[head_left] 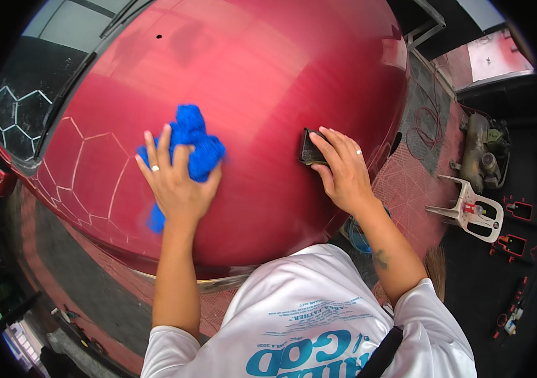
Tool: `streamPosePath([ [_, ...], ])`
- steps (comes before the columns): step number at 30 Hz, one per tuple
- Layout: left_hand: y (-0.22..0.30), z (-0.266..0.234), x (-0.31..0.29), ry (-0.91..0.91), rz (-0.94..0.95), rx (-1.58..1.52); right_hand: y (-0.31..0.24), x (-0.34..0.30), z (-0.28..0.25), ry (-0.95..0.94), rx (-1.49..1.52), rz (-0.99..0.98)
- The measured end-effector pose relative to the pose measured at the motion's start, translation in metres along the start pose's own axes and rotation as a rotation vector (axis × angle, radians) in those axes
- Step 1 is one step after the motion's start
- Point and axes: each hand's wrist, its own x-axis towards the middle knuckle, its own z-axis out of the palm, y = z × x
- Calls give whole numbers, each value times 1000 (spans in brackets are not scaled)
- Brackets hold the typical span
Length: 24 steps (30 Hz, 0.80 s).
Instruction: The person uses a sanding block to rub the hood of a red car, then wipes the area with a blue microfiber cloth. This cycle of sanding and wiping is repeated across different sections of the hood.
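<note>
A glossy red car hood (249, 208) spreads out in front of me. My left hand (177, 183) presses a bunched blue microfiber cloth (194, 142) onto the paint, its fingers spread over the fabric and a ring on one finger. Part of the cloth hangs out below the wrist. Over to the right, my right hand (344, 164) grips a small dark rectangular block (311, 149), which rests against the hood. The block's underside is hidden.
Reflected hexagon lights show on the hood's left side and the windshield (19, 113). A wiper (67, 104) lies along the glass. At right stand a white plastic stool (485, 220) and a tank compressor (475, 151). A coiled hose (424, 126) lies on the floor.
</note>
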Motion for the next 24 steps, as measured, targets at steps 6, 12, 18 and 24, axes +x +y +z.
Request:
streamPosePath([
  [6, -17, 30, 89, 114, 37, 37, 22, 11, -5, -125, -98, -132],
  [12, -28, 41, 110, 123, 64, 67, 41, 24, 4, -160, -169, -241],
  [18, -31, 44, 109, 138, 67, 62, 52, 30, 8, -179, -130, -277],
  [24, -31, 38, 102, 147, 97, 39, 44, 31, 2, -176, -139, -288],
])
